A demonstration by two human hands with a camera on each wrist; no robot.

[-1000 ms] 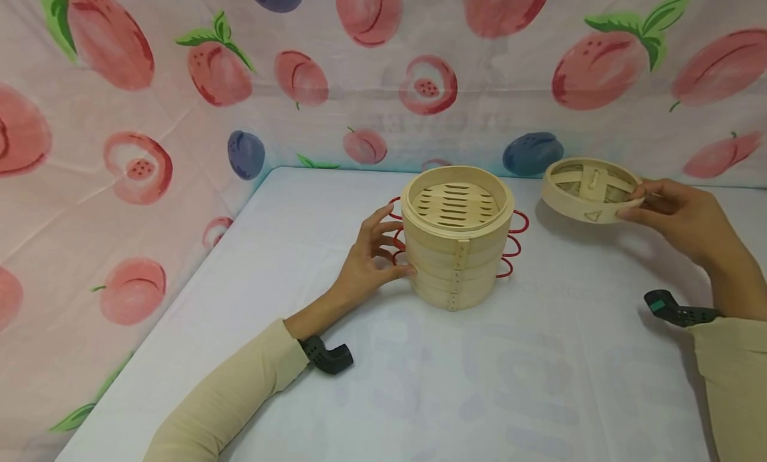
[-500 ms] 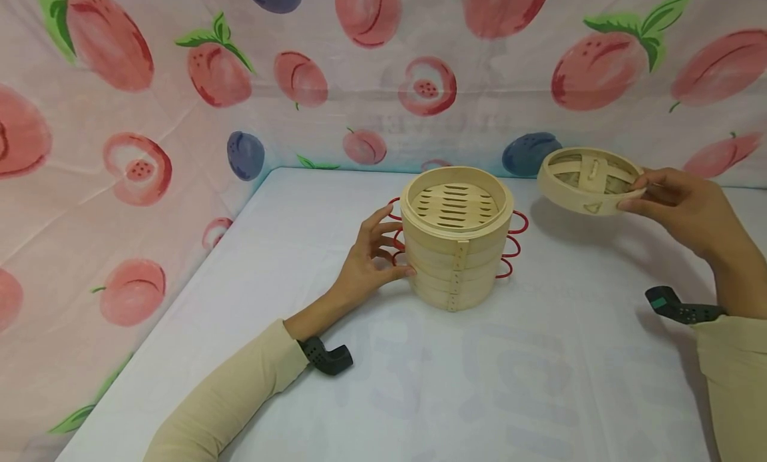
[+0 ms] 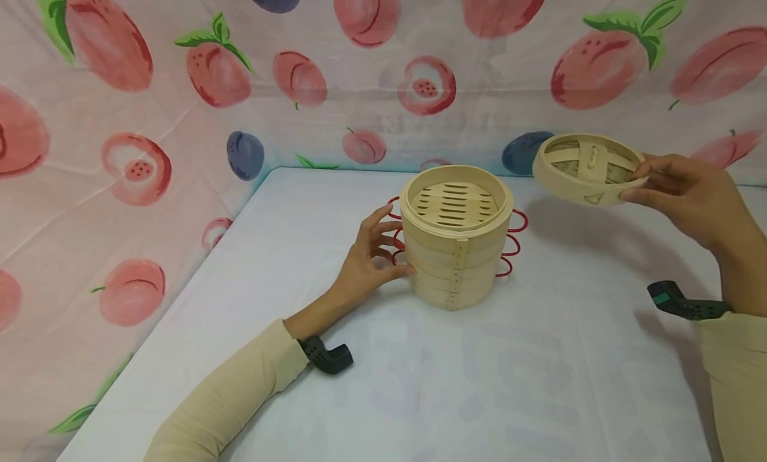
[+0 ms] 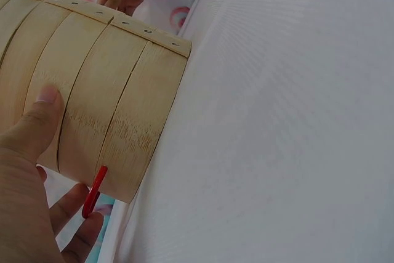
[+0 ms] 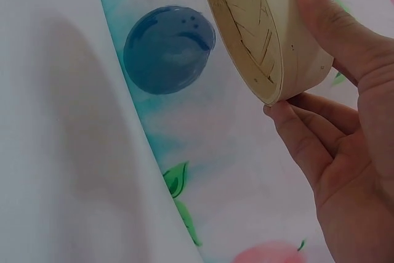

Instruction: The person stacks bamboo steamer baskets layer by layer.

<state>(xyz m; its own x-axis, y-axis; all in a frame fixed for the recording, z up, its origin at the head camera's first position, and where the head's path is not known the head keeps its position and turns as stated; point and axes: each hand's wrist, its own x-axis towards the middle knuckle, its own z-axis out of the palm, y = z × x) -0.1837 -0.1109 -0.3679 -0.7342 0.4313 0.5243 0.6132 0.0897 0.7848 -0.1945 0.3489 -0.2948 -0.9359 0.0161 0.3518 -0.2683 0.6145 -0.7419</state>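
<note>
A round bamboo steamer (image 3: 434,262) of stacked tiers stands upright on the table, its slatted top tier uncovered. Red loops (image 3: 518,221) stick out from its sides. My left hand (image 3: 373,252) holds the stack at its left side, thumb (image 4: 42,112) against the wall and fingers spread by the red loops. To the right, my right hand (image 3: 689,196) pinches the rim of the steamer lid (image 3: 566,182), thumb outside. The lid hangs in the air, slightly tilted, woven top and small handle facing up. Its woven underside shows in the right wrist view.
A white cloth (image 3: 479,382) covers the table. Fruit-printed fabric (image 3: 365,82) hangs along its back and left edges, close behind the lid. A black wrist device (image 3: 326,355) sits at the left sleeve, another black wrist device (image 3: 686,305) at the right.
My right hand has raised the lid higher off the table and slightly to the left; its shadow has spread below. My left hand and the stack have stayed put.
</note>
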